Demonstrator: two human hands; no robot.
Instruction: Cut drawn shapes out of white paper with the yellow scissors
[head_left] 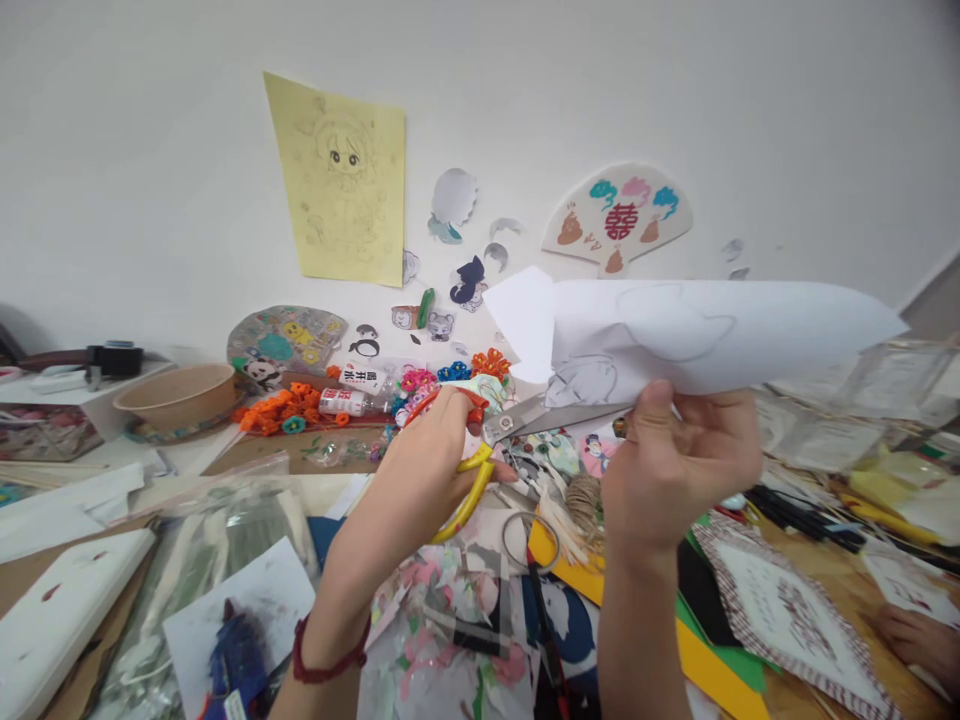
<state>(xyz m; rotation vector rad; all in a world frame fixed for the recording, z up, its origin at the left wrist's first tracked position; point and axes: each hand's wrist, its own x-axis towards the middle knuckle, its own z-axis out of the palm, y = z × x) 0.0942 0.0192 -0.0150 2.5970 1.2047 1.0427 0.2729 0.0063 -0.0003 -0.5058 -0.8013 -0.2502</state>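
Note:
My left hand (439,445), with a dark red cord bracelet at the wrist, is closed round the red and yellow handles of a pair of scissors (504,428). The blades point right and lie partly open at the lower edge of a white sheet of paper (765,330). Pencil drawings show on this sheet, and its left part is cut and bent. My right hand (675,455) grips the sheet's lower edge between thumb and fingers, near the blade tips. Both hands are raised over a crowded table.
Paper scraps (450,600), a ring of tape (531,540) and twine (583,500) lie below my hands. A blue glue gun (238,655) is at lower left. Plastic bottles (360,402) lie near the wall. Another person's hand (921,640) rests at the right edge.

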